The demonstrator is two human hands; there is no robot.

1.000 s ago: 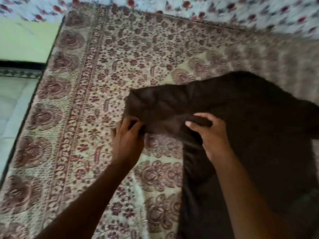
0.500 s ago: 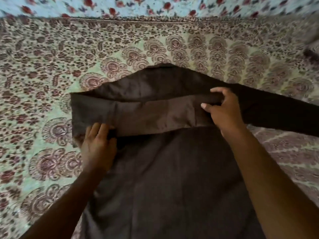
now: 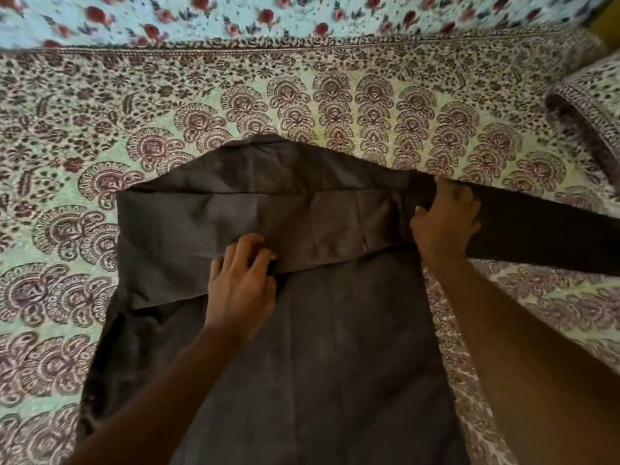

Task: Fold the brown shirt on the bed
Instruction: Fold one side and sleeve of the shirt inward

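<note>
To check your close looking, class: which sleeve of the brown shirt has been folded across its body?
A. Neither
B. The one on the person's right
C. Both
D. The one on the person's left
D: the left sleeve lies across the shirt under the left hand, while the right sleeve stretches out over the bedspread past the right hand.

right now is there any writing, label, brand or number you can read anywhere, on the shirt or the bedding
None: no text can be read anywhere in the head view.
brown shirt: plain fabric, no label, tag or print showing.
patterned bedspread: only paisley and floral motifs.
floral sheet at the far edge: only flowers, somewhat blurred.
</note>
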